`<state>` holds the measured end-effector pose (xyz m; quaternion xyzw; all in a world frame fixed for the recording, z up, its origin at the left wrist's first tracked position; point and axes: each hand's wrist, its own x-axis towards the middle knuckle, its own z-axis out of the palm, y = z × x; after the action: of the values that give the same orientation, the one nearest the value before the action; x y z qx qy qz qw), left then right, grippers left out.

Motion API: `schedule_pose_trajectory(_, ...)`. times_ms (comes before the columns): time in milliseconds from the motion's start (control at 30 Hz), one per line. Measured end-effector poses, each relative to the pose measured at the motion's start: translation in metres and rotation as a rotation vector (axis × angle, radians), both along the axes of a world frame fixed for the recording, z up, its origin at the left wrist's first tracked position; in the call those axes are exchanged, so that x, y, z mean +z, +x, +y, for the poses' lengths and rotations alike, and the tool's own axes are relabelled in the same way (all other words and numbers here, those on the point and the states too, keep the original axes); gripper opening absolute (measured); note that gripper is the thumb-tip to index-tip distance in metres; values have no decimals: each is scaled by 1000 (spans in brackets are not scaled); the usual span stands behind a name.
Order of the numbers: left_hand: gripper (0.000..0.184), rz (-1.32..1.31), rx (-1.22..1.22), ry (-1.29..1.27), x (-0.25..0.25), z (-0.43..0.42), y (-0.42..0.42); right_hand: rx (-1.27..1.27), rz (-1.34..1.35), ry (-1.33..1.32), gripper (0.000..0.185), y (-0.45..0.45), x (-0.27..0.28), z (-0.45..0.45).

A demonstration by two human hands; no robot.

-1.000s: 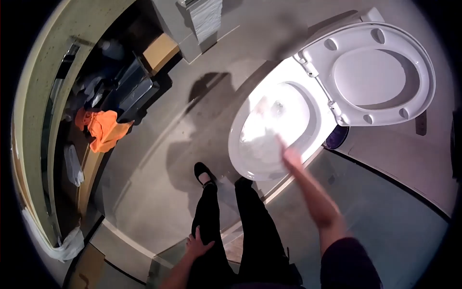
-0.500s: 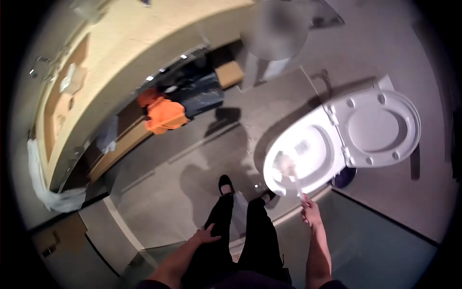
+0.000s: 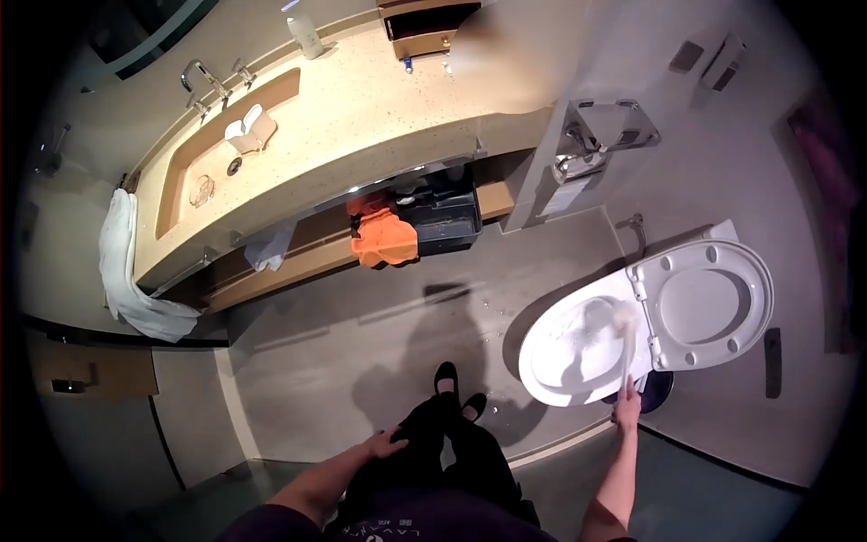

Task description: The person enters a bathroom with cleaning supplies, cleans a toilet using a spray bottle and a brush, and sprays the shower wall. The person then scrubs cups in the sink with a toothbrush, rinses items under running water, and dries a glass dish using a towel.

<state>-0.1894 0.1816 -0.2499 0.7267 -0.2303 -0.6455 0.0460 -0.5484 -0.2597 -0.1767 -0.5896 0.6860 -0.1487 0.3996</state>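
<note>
My right hand (image 3: 627, 408) is closed round the handle of a toilet brush (image 3: 628, 348). The pale head of the brush is at the hinge side of the white toilet bowl (image 3: 533, 357); whether it touches the bowl I cannot tell. Behind the bowl the toilet seat (image 3: 763, 298) and lid are raised. A dark round holder (image 3: 657, 393) stands on the floor beside the toilet, partly hidden by the toilet and my hand. My left hand (image 3: 386, 444) rests on my thigh with its fingers stretched out, holding nothing.
A long stone counter (image 3: 361, 99) with a sunken sink (image 3: 181, 176) runs along the left. Beneath it, a shelf holds an orange cloth (image 3: 384, 237) and a dark bin (image 3: 452, 221). A white towel (image 3: 122, 262) hangs at its end. Water drops lie on the floor.
The brush has moved from the front of the bowl toward the hinge, with my right hand following to the right. The view has shifted, showing more of the counter and wall.
</note>
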Motion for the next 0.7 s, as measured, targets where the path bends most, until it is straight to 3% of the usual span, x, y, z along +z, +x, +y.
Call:
schedule_pose_trajectory(67,79,-20,42,-7,5,-5,-1,33,356,-95,32,14,-25,12)
schedule_pose_trajectory(100,79,-19,72,-14,10,-9,-1,331,666,-161,33,5,-62,30)
schedule_pose_trajectory(133,79,-18,105,-24,11,-12,-3,490,504,-137,32,8,-66,56)
schedule_pose_trajectory(167,78,-62,74,-32,5,-13,-6,630,362,312,30,-27,-141,64)
schedule_pose_trajectory(233,77,-75,35,-61,16,-19,-10,358,50,738,26,-15,-70,48)
schedule_pose_trajectory(267,77,-89,21,-71,30,-23,-8,463,74,428,22,-45,-95,24)
schedule_pose_trajectory(333,72,-150,93,-99,65,-20,-3,515,154,290,22,-40,-1,-16)
schedule_pose_trajectory(400,68,-243,255,-106,80,-5,0,193,29,41,39,-39,45,-52)
schedule_pose_trajectory(467,63,-278,336,-101,62,13,5,225,174,-716,37,-40,-5,-56)
schedule_pose_trajectory(500,62,-277,345,-79,67,16,7,32,-22,-482,34,-28,-24,-33)
schedule_pose_trajectory(567,62,-283,340,-72,64,26,10,-66,-161,24,27,3,-48,25)
schedule_pose_trajectory(667,60,-212,340,-184,39,43,14,181,45,813,13,16,-52,80)
schedule_pose_trajectory(700,58,-192,373,-195,42,42,18,136,33,780,16,17,-43,75)
